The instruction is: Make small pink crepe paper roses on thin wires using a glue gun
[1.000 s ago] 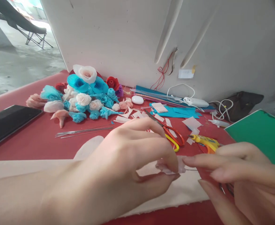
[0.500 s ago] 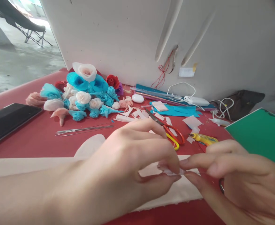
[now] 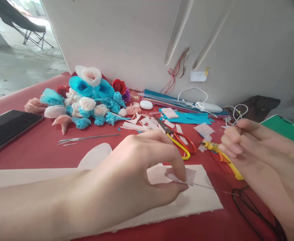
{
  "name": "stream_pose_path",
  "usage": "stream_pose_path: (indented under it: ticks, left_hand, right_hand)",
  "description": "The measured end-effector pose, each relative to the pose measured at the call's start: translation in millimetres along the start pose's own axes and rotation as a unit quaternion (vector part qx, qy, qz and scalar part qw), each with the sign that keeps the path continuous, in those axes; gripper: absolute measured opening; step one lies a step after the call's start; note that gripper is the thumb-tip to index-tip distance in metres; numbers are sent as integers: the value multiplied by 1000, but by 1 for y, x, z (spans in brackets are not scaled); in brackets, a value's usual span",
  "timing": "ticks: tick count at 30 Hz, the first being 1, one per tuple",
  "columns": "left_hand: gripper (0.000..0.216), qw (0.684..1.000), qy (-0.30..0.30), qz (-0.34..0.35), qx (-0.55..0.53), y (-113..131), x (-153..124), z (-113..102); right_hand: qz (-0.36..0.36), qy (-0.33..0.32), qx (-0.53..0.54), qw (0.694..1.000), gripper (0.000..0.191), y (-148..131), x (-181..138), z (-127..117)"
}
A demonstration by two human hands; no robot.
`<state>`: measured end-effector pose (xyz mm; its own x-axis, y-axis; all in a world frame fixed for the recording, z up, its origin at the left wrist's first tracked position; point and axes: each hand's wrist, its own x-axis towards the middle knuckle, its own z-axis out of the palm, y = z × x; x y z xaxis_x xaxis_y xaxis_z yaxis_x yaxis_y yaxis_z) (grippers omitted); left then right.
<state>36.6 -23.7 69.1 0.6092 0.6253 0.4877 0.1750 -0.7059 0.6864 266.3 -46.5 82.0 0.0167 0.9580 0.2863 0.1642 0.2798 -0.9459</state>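
My left hand (image 3: pixel 147 164) pinches a small pale pink paper piece (image 3: pixel 190 176) between thumb and forefinger. From the paper a thin wire (image 3: pixel 212 188) runs right. Beneath lies a pale paper sheet (image 3: pixel 202 201). My right hand (image 3: pixel 247 147) is raised off the wire with its fingers curled, and I cannot make out whether anything is in them. Near its fingertips lies a yellow glue gun (image 3: pixel 212 146), partly hidden by that hand. Scissors (image 3: pixel 179 142) with red and yellow handles rest behind my left hand.
Paper flowers (image 3: pixel 86 103) are heaped at the back left, with bare wires (image 3: pixel 89 137) before them and a black phone (image 3: pixel 11 129) at left. Paper scraps (image 3: pixel 152 123) lie mid-table. A black cord (image 3: pixel 256 211) loops at lower right, and a green board (image 3: pixel 284 129) stands at right.
My right hand has let go of the wire and moved up and right. My left hand still grips the paper, now more exposed. The view has shifted slightly.
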Motion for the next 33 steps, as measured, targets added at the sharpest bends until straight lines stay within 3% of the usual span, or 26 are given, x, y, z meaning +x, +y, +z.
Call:
stream_pose_path:
  ticks: [2, 4, 9, 11, 13, 16, 18, 20, 27, 33]
  left_hand:
    - [13, 999, -13, -43, -16, -2, 1, 0]
    - [11, 996, -30, -80, -32, -4, 2, 0]
    - [6, 989, -71, -122, -52, -10, 3, 0]
    - [4, 987, -80, -130, -50, -11, 3, 0]
    - [4, 986, -82, -136, -43, -12, 2, 0]
    - [5, 988, -78, -133, -28, -12, 3, 0]
    - [5, 990, -74, -122, -14, -12, 3, -1]
    - [5, 992, -68, -107, -5, -11, 2, -1]
    - [5, 993, -62, -104, 8, -10, 1, -2]
    - [6, 986, -77, -135, -61, -6, 4, -1]
  right_hand:
    - [72, -14, 55, 996, 15, 4, 10, -10]
    - [83, -28, 67, 994, 15, 10, 18, -17]
    - [74, -28, 24, 997, 14, 23, 27, -18]
    - [63, -55, 9, 996, 15, 22, 26, -14]
    - [4, -105, -58, 993, 18, 16, 22, -11]
    - [-98, -212, -235, 944, 27, 6, 13, -5]
    - [-110, -267, -311, 905, 28, 0, 7, -2]
    - [-105, -300, -336, 887, 29, -2, 3, 2]
    - [-70, -348, -259, 899, 17, -1, 3, 12]
    - [17, -418, -156, 895, 16, 0, 2, 16]
